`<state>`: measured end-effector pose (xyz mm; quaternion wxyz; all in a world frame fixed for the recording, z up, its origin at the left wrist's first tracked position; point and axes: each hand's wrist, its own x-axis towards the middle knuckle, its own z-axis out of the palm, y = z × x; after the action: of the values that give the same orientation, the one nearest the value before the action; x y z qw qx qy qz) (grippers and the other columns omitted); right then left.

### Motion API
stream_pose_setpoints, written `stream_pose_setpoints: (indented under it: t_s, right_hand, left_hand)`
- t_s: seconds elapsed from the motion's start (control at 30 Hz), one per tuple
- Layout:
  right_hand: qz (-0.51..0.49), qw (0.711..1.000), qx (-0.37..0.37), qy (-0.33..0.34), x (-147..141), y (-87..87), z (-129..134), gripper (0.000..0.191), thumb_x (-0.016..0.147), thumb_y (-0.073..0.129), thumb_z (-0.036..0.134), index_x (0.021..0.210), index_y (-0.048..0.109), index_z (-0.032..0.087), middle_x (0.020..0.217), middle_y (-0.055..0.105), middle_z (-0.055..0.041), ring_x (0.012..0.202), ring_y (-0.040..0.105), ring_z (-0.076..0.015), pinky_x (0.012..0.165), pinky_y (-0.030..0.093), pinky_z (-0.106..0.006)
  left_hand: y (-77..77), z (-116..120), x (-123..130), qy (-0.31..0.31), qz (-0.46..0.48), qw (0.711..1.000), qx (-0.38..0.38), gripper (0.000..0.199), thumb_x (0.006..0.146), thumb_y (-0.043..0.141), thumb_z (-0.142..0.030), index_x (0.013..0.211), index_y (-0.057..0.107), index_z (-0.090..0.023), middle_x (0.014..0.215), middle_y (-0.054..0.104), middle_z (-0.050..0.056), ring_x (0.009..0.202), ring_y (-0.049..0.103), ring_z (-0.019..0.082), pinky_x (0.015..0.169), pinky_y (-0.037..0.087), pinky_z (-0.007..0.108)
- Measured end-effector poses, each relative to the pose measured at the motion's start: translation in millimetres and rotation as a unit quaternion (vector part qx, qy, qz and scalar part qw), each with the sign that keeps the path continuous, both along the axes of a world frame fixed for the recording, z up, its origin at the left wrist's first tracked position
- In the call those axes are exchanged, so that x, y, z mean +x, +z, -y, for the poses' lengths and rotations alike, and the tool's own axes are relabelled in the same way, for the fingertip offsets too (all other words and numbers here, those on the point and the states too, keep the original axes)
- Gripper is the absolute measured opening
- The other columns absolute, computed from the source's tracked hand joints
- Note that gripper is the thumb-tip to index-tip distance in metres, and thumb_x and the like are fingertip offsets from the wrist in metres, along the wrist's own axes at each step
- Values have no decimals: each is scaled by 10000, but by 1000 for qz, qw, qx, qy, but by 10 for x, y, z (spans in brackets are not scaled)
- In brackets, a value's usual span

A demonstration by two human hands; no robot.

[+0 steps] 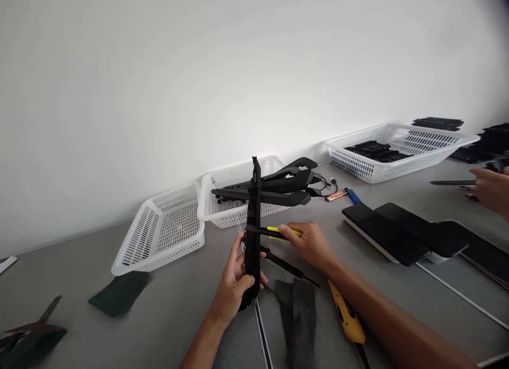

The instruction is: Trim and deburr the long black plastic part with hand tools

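Grey cloth (pixel 298 324) nearest, yellow corded tool (pixel 348 316) beside it, presumably for easy reach | left hand (pixel 234 284) wrapped round lower end of long black part (pixel 253 249), raised above table (pixel 178 305), apparently to steady it | right hand (pixel 312 242) pinching slim yellow-and-black tool (pixel 278 231), tip at part, contact unclear | dark long pieces (pixel 286 184) overhang white basket (pixel 230 219), seemingly too long for it

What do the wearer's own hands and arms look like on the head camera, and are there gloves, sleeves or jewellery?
The left hand and right hand are bare, with no gloves. Neither wrist shows a watch or bracelet, and no sleeve covers the visible stretch of the left forearm or right forearm. I see no rings or markings.
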<state>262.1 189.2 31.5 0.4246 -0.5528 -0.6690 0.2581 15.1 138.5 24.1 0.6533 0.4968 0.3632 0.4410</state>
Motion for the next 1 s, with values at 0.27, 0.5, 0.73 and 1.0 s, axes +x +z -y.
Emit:
stream_pose_setpoints:
  t_s: [0.27,0.5,0.73,1.0]
  right_hand:
    - [10,998,-25,63,18,15,-2,658,998,447,726,586,427,213,580,342,25,580,333,-130,527,235,-282]
    - [20,1000,-6,16,4,22,23,678,988,431,759,590,459,210,565,376,21,559,343,-130,548,246,-292]
    - [26,999,-4,42,6,17,24,697,990,432,772,583,464,206,559,382,20,556,341,-126,539,247,-287]
    - [23,999,-8,45,12,12,12,687,994,437,754,577,451,209,563,366,20,550,327,-125,531,240,-287]
  left_hand:
    - [64,-25,-21,-8,53,998,-14,866,790,729,-245,1608,443,-257,1433,680,175,934,767,264,763,601,367]
    - [91,-13,28,40,2,999,-27,636,939,735,-403,1503,516,-209,1254,749,157,741,770,217,641,595,324]
    - [127,-1,25,48,-1,999,-26,613,933,746,-448,1448,537,-189,1150,779,136,701,759,207,616,589,312]
    - [113,-2,16,71,-8,997,-33,698,953,693,-575,1496,532,-166,965,816,105,628,734,194,603,542,286]
